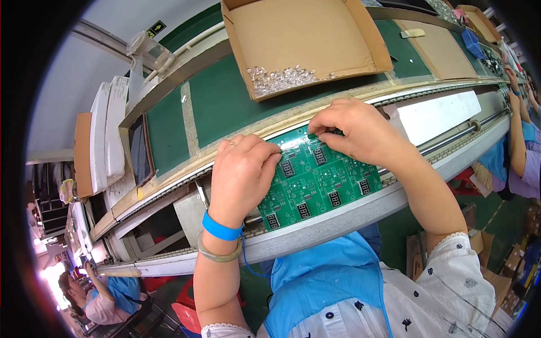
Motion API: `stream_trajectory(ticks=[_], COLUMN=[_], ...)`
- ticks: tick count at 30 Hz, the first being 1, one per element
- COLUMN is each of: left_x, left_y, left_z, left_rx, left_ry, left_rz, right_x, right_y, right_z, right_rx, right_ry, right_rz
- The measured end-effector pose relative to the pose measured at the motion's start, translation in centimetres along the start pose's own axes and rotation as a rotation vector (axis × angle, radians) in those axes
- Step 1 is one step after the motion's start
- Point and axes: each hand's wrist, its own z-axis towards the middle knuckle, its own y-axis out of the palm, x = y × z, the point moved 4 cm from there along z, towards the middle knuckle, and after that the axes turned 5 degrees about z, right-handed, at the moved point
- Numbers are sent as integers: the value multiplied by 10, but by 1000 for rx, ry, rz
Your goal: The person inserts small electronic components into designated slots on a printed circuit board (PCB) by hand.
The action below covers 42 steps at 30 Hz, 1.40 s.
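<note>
A green printed circuit board (321, 186) lies across the conveyor rails in front of me. Several black digit displays (319, 156) are mounted on it. Over the board's left side, my left hand (242, 169) is closed, thumb and fingertips pinched together near its upper left corner; whatever they hold is hidden. At the upper edge my right hand (355, 129) pinches with thumb and forefinger, close against the board. Anything between those fingers is too small to name. A blue wrist strap (221, 226) and a bangle (218, 249) circle my left wrist.
Beyond the rails, a cardboard box (298, 34) holds a heap of small clear parts (279, 80) on the green bench (220, 112). A white foam block (434, 116) rests by the rail at right. Other people work at far right and lower left.
</note>
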Motion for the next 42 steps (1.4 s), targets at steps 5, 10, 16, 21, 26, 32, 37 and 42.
stream_trajectory(ticks=[5, 10, 16, 21, 26, 32, 37, 42], left_x=[-1, -3, -3, 1, -11, -20, -22, -21], left_y=[-3, -19, -34, -24, -2, 9, 11, 10], left_z=[0, 12, 48, 89, 122, 133, 133, 133], left_rx=[17, 178, 275, 229, 84, -14, -11, 49], left_ry=[5, 1, 9, 154, 147, 72, 45, 101], left_rz=[-2, -3, -14, 163, 419, 347, 320, 328], right_x=[-5, -13, -14, -18, -17, -16, -15, -14], right_y=[3, 4, 6, 3, 3, 3, 2, 2], right_z=[0, 1, 3, 1, 2, 0, -1, -1], right_rx=[14, 15, -31, 0, 24, 44, 55, 58], right_ry=[-5, 1, 41, 5, -4, -15, -14, -19], right_rz=[-99, -193, -250, -255, -221, -193, -184, -171])
